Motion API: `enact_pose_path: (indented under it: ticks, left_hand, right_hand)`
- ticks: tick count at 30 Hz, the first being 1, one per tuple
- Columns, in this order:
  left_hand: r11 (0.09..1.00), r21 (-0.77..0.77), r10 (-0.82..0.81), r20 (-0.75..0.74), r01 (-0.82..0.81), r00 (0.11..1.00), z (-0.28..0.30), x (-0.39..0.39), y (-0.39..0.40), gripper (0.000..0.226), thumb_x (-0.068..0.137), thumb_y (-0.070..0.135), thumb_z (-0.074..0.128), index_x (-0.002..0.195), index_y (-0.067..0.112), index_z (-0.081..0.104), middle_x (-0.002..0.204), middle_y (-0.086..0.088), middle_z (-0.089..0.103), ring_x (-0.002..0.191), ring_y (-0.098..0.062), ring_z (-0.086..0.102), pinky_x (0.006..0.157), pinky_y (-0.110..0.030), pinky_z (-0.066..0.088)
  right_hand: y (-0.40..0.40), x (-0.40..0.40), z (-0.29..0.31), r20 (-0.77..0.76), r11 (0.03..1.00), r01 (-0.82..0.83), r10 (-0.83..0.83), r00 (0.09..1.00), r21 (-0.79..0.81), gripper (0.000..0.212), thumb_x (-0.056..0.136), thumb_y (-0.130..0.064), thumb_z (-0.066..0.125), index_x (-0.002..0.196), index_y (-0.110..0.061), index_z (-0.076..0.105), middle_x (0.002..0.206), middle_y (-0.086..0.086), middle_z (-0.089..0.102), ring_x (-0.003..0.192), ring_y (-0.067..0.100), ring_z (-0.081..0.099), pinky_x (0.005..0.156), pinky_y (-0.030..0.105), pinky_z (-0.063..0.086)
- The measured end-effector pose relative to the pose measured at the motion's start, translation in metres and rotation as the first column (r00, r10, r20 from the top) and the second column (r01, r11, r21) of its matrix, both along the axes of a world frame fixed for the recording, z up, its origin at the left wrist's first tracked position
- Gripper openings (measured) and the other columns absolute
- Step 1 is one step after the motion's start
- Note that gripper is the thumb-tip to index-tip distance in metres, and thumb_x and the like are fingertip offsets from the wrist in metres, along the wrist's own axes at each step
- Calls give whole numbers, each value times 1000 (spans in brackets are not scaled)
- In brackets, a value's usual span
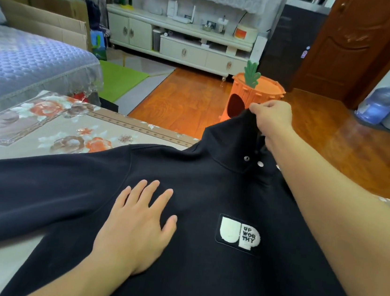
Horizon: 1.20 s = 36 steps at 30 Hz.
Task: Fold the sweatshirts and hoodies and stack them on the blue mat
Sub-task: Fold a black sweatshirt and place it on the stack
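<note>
While pinched, hoodie (207, 198) under grip (270, 115).

Black hoodie (207, 198) with white logo patch (238, 234); floral beige tablecloth (68, 127); orange stool (254, 96).

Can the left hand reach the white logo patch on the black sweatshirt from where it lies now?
Probably yes. The left hand rests flat on the black sweatshirt, and the logo patch lies just beside it on the same flat chest area, with nothing between them. The right hand is farther off, pinching the collar.
</note>
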State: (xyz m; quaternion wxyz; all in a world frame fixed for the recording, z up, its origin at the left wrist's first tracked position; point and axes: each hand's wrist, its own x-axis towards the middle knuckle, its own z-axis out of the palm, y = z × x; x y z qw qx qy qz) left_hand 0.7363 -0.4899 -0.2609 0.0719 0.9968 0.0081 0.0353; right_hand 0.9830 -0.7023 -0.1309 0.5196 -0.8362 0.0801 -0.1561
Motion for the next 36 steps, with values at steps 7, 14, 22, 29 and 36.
enact_pose_path:
  ticks: [7,14,22,29,36]
  left_hand:
    - [1000,-15,-6,-15,5,1000,1,1,0,76,90,65,6,159,37,21,168,5,15,155,-17,5,127,-39,6]
    - [980,-198,41,238,7,970,17,24,-19,64,82,59,37,131,23,59,135,2,54,127,-22,44,107,-39,40]
    - [939,139,-333,153,314,930,58,164,-115,59,89,36,57,145,22,42,132,-5,54,119,-30,51,93,-46,47]
    - [465,-864,564,122,-193,817,30,149,-79,6,89,13,51,88,8,48,78,-4,50,77,-28,43,63,-30,31]
    - [449,-893,482,247,5,841,15,149,-72,14,83,4,51,77,3,39,78,-5,43,69,-17,35,58,-22,33]
  right_hand:
    - [-19,-144,-77,118,683,-365,551,826,-633,16,84,-28,66,69,-24,64,81,-10,66,86,18,58,82,41,45]
    - [-25,-152,-126,-31,805,-464,488,872,-370,15,92,-22,60,90,-31,73,104,-26,64,116,-4,46,100,24,37]
    - [-30,-142,-134,-46,769,-513,539,841,-381,37,90,-7,47,96,-31,74,112,-19,61,121,6,46,106,30,38]
    - [-29,-146,-134,-62,833,-513,512,857,-206,39,94,-4,46,93,-31,74,120,-16,57,116,-10,56,107,16,38]
    - [-33,-154,-109,107,979,-198,203,973,-52,27,90,-7,56,96,-26,74,99,-16,72,99,-3,63,89,16,47]
